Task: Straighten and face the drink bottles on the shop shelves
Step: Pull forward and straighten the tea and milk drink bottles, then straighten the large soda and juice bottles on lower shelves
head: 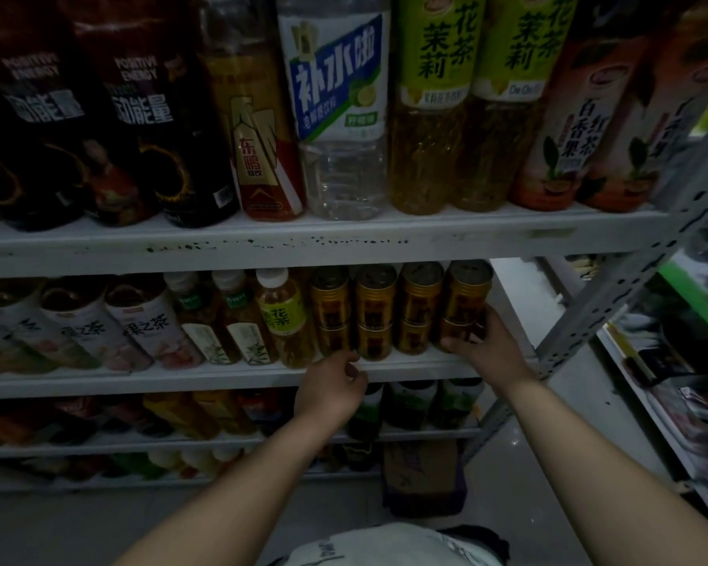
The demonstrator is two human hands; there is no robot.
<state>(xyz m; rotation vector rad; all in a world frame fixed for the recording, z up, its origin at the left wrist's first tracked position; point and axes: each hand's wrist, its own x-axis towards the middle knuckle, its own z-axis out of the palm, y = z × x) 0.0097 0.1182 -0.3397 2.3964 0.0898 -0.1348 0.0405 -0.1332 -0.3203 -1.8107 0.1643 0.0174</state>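
Several gold cans stand stacked two high on the second shelf point(221, 377), right of a small green-label tea bottle point(283, 316). My right hand point(483, 349) wraps around the lower can of the rightmost stack point(464, 304), thumb in front and fingers on its right side. My left hand point(336, 386) hovers at the shelf's front edge below the leftmost can stack point(332, 312), fingers loosely curled and holding nothing. Large bottles line the top shelf: dark energy drinks point(148, 116), a white and blue water bottle point(340, 96) and green jasmine tea point(434, 96).
A perforated grey upright point(614, 296) frames the shelf's right end. White fruit-tea bottles point(140, 320) fill the second shelf's left part. Lower shelves hold more bottles. A cardboard box point(422, 471) sits on the floor. Another rack with goods point(679, 361) stands at the right.
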